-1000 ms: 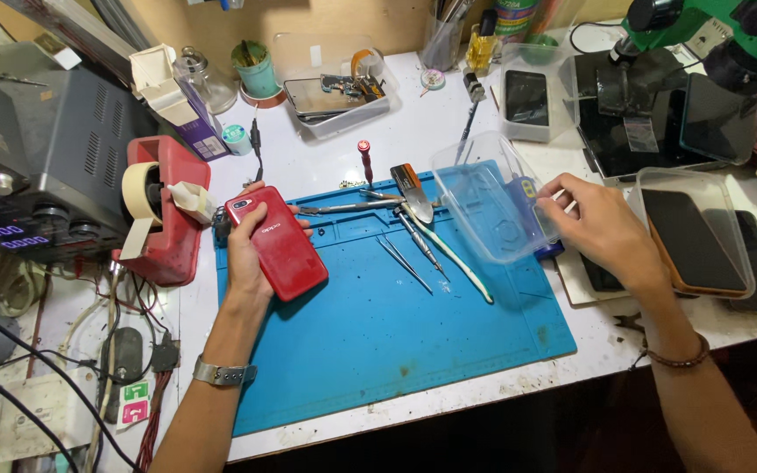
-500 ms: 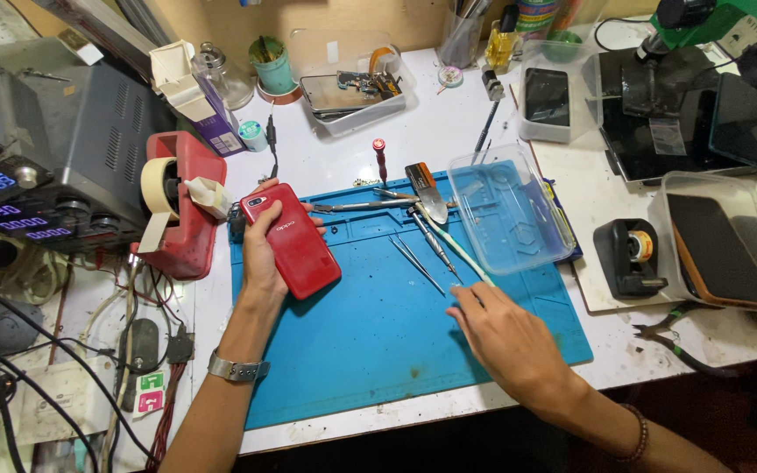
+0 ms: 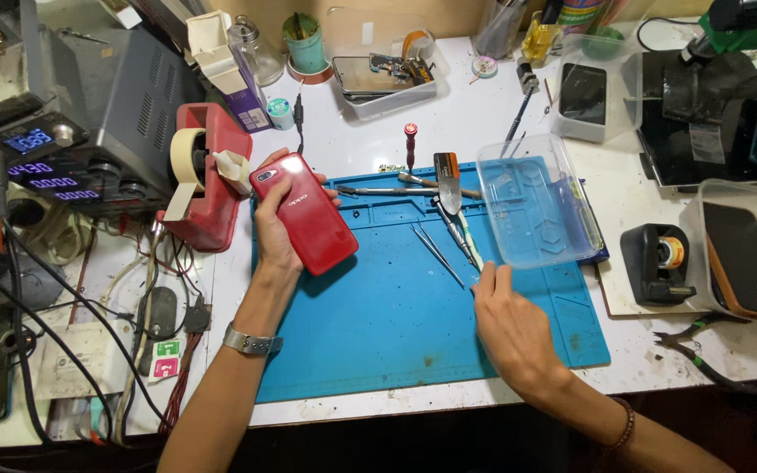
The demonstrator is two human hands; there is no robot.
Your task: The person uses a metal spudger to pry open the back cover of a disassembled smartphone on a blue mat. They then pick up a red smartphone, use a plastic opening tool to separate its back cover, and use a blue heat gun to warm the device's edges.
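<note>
- Your left hand (image 3: 275, 229) is closed around a red phone (image 3: 308, 215), back side up, gripping it from beneath just above the blue mat (image 3: 396, 307).
- Your right hand (image 3: 508, 322) holds nothing; its fingers are loosely extended, resting on the mat.
- Just beyond your right fingertips lie thin tweezers (image 3: 438, 245) and other slim metal tools.
- A clear plastic tray (image 3: 536, 210) sits just past your right hand.
- A red tape dispenser (image 3: 208, 175) stands beside your left hand on the surface.

A red tape dispenser (image 3: 208, 180) is seen left of the hands, a black one (image 3: 656, 263) to the right.
</note>
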